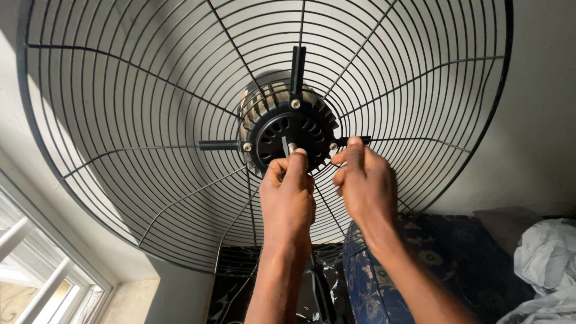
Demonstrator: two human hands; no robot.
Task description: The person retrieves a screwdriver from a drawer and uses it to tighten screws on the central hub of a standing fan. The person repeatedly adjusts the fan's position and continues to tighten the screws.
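Both hands are up at the centre of the big black wire fan guard (150,120), right on the round black motor housing (288,135) with its silver shaft (292,147) poking out. The left hand (288,192) has its fingers pinched tight just under the shaft tip, though what they hold, if anything, cannot be told. The right hand (366,183) is curled narrow, fingertips pressed to the housing's right edge beside a small mounting screw (333,146), while a dark patterned cushion (444,264) sits low behind the wrists.
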